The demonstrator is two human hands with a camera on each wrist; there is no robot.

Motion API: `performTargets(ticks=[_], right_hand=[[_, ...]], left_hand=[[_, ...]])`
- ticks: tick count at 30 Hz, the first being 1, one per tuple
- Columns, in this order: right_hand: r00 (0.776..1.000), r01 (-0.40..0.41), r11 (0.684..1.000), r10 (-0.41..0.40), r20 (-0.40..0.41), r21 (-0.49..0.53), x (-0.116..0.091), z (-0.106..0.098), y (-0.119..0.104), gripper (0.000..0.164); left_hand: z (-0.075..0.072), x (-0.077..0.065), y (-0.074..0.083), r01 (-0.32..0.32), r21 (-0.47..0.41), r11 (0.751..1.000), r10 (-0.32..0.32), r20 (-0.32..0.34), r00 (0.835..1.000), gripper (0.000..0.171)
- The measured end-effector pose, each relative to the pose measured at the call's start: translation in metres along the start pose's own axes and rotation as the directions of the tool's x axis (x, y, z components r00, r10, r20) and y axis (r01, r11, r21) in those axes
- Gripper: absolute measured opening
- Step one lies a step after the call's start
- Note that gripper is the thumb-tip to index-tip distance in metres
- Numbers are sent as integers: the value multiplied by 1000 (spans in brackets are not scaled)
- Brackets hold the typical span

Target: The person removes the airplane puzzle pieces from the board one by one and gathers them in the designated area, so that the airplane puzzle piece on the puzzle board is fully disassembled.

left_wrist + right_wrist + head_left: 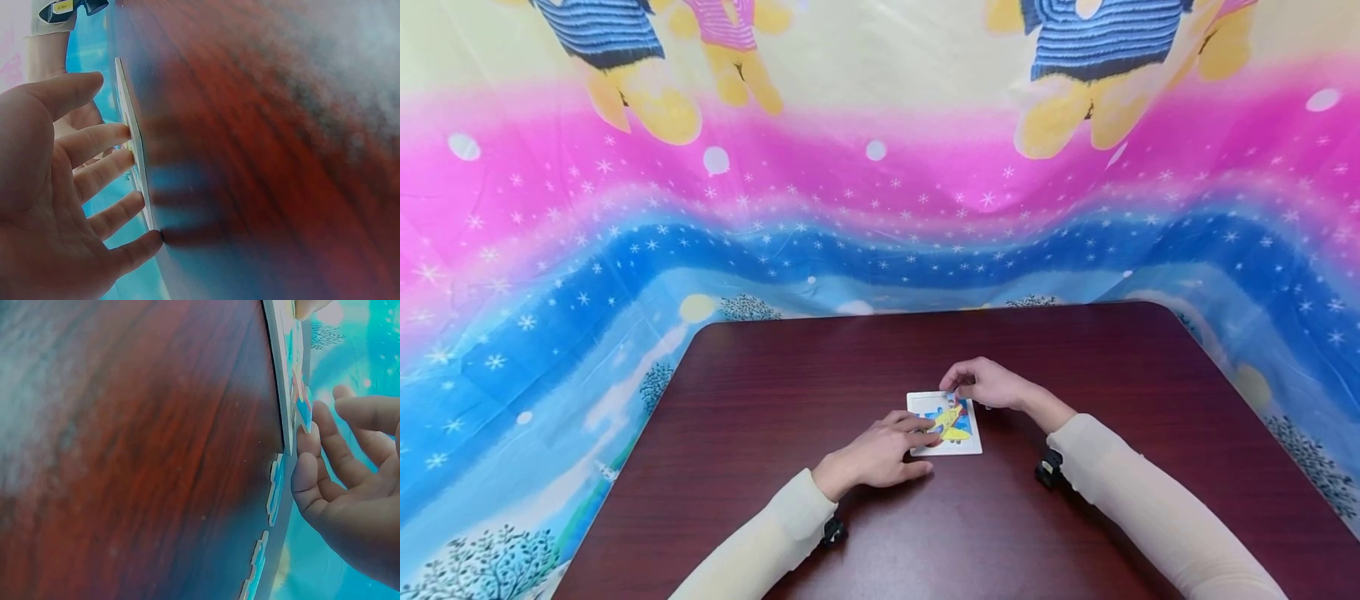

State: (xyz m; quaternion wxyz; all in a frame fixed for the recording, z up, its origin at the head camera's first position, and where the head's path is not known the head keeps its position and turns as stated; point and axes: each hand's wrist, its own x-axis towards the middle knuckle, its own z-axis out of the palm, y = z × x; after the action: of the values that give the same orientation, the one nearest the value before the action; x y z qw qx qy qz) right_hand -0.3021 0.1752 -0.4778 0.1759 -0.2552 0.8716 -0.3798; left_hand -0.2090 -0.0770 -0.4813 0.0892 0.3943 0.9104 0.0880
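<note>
A white-framed jigsaw puzzle (pixel 966 448) with a yellow plane on blue lies flat on the table. My left hand (pixel 880 450) rests its spread fingers on the left part, and the left wrist view shows the fingertips along the board (pixel 140 150). Over the far right corner is my right hand (pixel 988 385), with loosely bent fingers. In the right wrist view, a puzzle piece (pixel 304 411) stands tilted above the board, close to a fingertip of the right hand (pixel 350 481); contact is hard to tell. No finger curls round it there.
Two loose puzzle pieces (pixel 275 489) lie on the table beside the board's right edge. The dark red wooden table (pixel 790 367) reaches back to a patterned cloth backdrop (pixel 880 208). Each sleeve bears a black wrist camera (pixel 1048 468).
</note>
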Motion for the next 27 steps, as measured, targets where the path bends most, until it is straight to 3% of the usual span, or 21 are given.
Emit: performTargets(ticks=[11, 27], right_hand=[[997, -70, 997, 70, -40, 22, 2, 2, 1, 18], [994, -97, 990, 101, -41, 104, 2, -2, 5, 19]], left_hand=[[0, 0, -1, -2, 0, 1000, 2, -2, 1000, 50], [-1, -1, -1, 3, -6, 1000, -3, 4, 1000, 50]])
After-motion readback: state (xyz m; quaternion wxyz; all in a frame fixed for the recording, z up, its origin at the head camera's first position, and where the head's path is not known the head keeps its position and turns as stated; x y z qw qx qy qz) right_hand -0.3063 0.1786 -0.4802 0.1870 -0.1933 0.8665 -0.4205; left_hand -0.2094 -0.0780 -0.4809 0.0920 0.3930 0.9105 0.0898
